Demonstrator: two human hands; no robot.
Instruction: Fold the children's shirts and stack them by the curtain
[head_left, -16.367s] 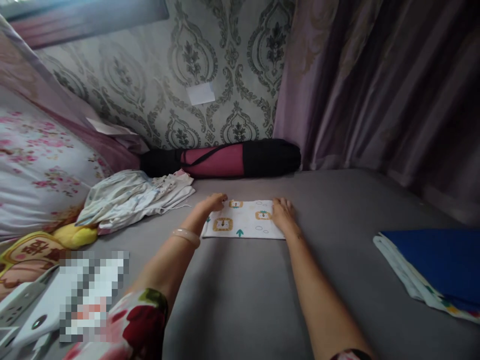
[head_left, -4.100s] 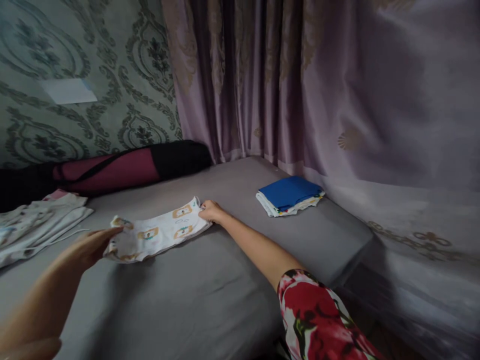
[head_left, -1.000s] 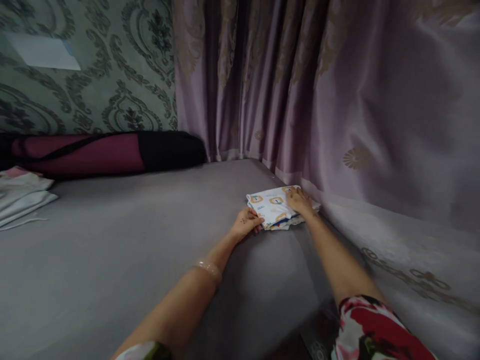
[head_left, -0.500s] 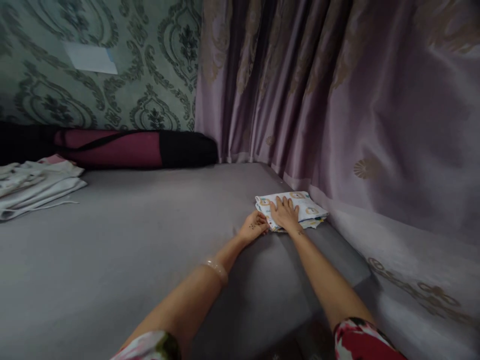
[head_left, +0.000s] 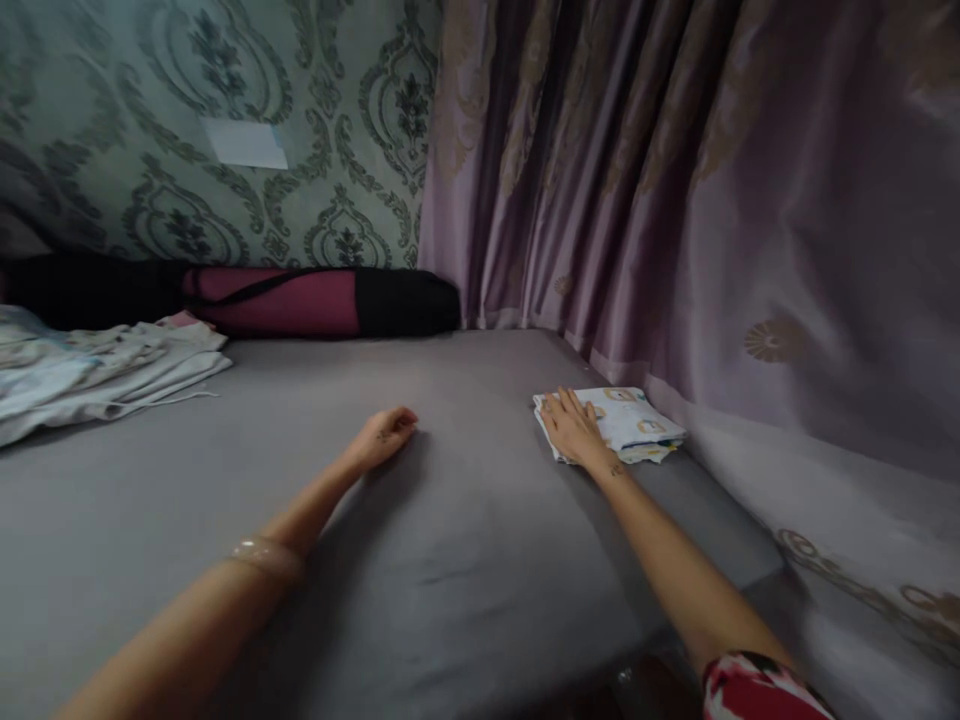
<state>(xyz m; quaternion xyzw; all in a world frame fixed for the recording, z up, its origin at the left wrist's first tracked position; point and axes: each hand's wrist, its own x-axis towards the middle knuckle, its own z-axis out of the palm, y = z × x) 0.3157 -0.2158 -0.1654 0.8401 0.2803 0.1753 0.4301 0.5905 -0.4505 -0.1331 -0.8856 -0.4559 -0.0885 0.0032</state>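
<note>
A folded white cloth (head_left: 637, 420) with a yellow and blue print lies in a flat stack near the right edge of the grey bed (head_left: 465, 560). My right hand (head_left: 574, 428) rests flat on its left part, fingers stretched out and slightly apart. Well to the left of the stack, my left hand (head_left: 384, 438) hovers just above or touches the grey sheet. Its fingers are curled together, and nothing shows in them. A pale bangle (head_left: 262, 556) circles the left forearm.
Loose light-coloured clothes (head_left: 127, 370) lie in a heap at the left. Along the patterned wall stretches a long black and maroon bag (head_left: 300, 305). Purple curtains (head_left: 615, 200) hang close beside the bed's right side. A white sheet of paper (head_left: 247, 144) is on the wall.
My left hand has left the cloth's near-left edge and moved left over the bed. My right hand stays on the cloth. The view has turned slightly left.
</note>
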